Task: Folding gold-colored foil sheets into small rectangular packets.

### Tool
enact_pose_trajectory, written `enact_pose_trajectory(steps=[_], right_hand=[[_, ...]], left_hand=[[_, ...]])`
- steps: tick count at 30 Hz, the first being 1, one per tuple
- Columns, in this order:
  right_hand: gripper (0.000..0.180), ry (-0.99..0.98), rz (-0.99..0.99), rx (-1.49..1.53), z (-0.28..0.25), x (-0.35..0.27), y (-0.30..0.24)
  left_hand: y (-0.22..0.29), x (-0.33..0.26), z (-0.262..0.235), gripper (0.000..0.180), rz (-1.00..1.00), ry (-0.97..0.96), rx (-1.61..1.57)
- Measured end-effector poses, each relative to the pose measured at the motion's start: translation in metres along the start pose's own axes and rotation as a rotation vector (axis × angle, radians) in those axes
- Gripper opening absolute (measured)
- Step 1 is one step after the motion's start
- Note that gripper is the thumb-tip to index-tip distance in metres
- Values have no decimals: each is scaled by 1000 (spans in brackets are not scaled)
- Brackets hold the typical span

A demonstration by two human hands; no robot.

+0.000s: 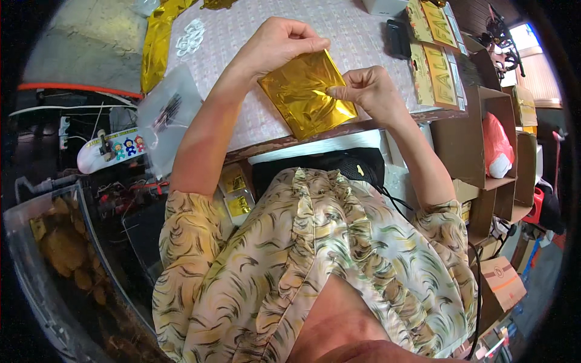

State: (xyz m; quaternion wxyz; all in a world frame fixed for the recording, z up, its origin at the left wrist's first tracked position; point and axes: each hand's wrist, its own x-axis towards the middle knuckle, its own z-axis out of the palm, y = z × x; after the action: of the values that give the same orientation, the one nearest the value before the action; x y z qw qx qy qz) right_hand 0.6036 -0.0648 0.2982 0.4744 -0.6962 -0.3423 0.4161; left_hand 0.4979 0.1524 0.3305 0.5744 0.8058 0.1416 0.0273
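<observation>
Between my hands, above the near edge of the table [224, 130], is a folded square of shiny gold foil [302, 91], tilted and creased. My left hand [275, 48] pinches its top edge between thumb and fingers. The right side of the foil is pinched by my right hand [372, 94], its thumb lying on the front face. What the fingers do behind the foil is hidden. Off to the left, a small pile of thin white curled pieces [191, 37] lies on the patterned tabletop.
Printed yellow cards [437, 72] and a black tray [397, 39] lie at the table's right. Long gold foil [158, 48] and a clear plastic bag [172, 115] hang at the left edge. Open cardboard boxes [499, 136] stand at right; a clear bin [66, 242] stands at lower left.
</observation>
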Motion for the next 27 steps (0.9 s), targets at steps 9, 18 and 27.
enact_pose_trajectory(steps=[9,18,27], right_hand=[[15,18,77,198,-12,-18,2],[20,498,-118,152,-116,-95,51],[32,671,-426,714,-189,-163,106]], left_hand=[[26,25,1,27,86,55,-102],[23,107,61,26,481,291,394],[17,202,170,26,765,326,926]])
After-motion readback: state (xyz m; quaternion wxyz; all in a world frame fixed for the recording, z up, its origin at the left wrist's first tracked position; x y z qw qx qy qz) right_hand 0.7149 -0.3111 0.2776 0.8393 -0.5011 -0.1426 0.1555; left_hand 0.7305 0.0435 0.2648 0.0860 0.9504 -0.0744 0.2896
